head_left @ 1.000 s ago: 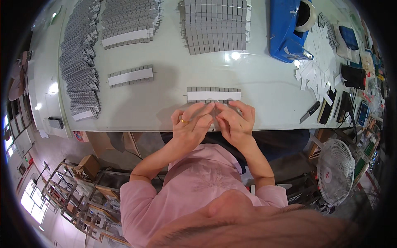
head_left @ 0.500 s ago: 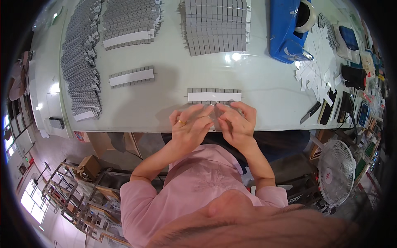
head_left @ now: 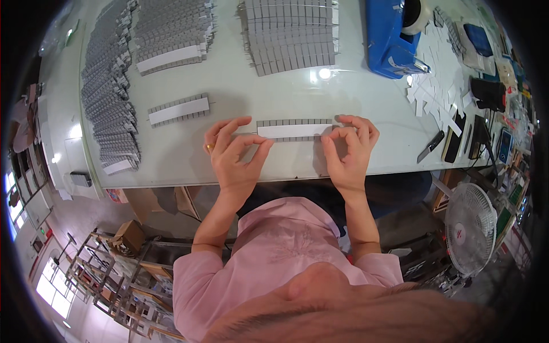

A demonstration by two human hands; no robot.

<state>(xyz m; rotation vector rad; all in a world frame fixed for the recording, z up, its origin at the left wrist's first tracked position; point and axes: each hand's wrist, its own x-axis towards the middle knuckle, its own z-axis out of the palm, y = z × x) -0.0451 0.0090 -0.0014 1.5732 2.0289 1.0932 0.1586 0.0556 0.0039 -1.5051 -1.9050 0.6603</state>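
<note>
In front of me lies a grey segmented strip [head_left: 294, 121] with a white band [head_left: 294, 131] along its length and thin wire ends. My left hand [head_left: 237, 157] is at its left end, thumb and forefinger tips brought together by the near edge, the other fingers curved beyond. At the right end, my right hand [head_left: 349, 154] has thumb and forefinger in a similar pinch. Whatever is between the fingertips, if anything, is too small or clear to make out. A second banded strip [head_left: 180, 108] rests farther left, apart from both hands.
Stacks of grey segmented strips [head_left: 106, 103] [head_left: 171, 34] [head_left: 291, 40] cover the far left and middle. A blue tape dispenser [head_left: 386, 46] stands far right, beside loose white paper strips [head_left: 429, 100]. A knife [head_left: 432, 146] lies near the front edge; a fan [head_left: 472, 228] stands off the table.
My hands have moved apart, from close together at the strip's near middle to its two ends. The view has shifted slightly.
</note>
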